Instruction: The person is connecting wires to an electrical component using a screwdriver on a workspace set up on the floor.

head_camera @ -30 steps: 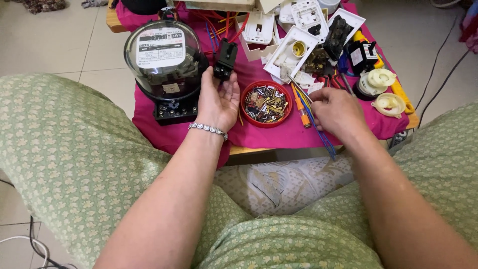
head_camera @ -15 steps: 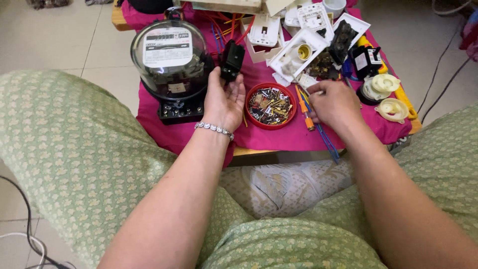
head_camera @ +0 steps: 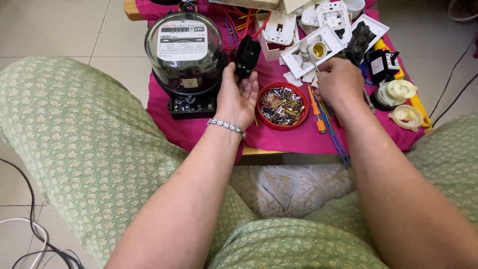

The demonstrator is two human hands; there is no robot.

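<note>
A: How are the arms set?

B: Both forearms reach forward and down from the bottom edge, bare, running out between the knees.

A: The left hand (head_camera: 238, 97)?

B: Palm turned up and inward, fingers curled, thumb raised, closed in a grip at the fingertips. A beaded bracelet circles the wrist.

A: And the right hand (head_camera: 339, 82)?

B: Back of the hand up, knuckles bent, fingers tucked under and pinched together at the tips.

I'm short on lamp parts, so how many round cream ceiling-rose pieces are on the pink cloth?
2. One round cream piece sits atop a black base at the right edge; the other lies just nearer, on the cloth. More may be hidden among the clutter behind.
</note>
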